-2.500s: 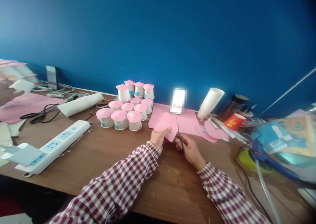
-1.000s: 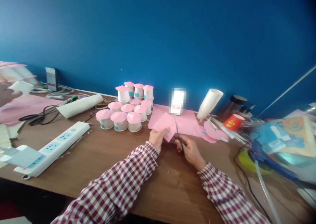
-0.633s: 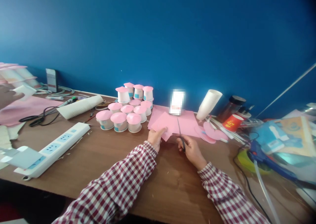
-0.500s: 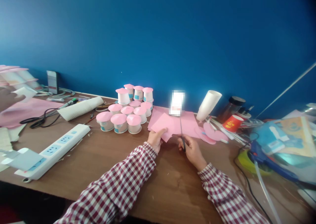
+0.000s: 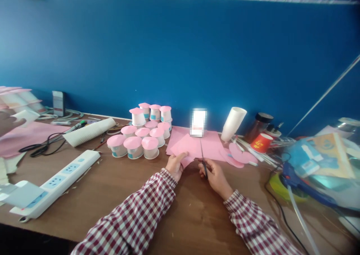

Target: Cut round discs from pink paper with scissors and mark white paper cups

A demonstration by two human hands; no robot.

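Clearly, both hands of the person are occupied, and each grip is closed around its own thing. The left hand (image 5: 174, 167) is clamped on a pink piece of paper (image 5: 184, 147), with the thumb on top and a corner pointing out past the thumb. Just to the right of this grip, the right hand (image 5: 216, 175) holds the scissors (image 5: 203, 158) by the handles, with the blades directed away from the person. Whether the blades touch the paper, one cannot tell. Beyond both grips, and partly beneath the held piece, a larger pink sheet (image 5: 215, 144) lies flat on the table (image 5: 197, 213), and a bright upright object (image 5: 198, 123), which is blurred, stands at its far side. To the left of the left grip, a group of white cups with pink caps (image 5: 133, 147) is standing, some of them stacked on others. To the right of the right grip and farther away, there are pink discs (image 5: 242, 154), overlapping one another, then a leaning stack of white cups (image 5: 234, 122) and a red cup (image 5: 261, 143).
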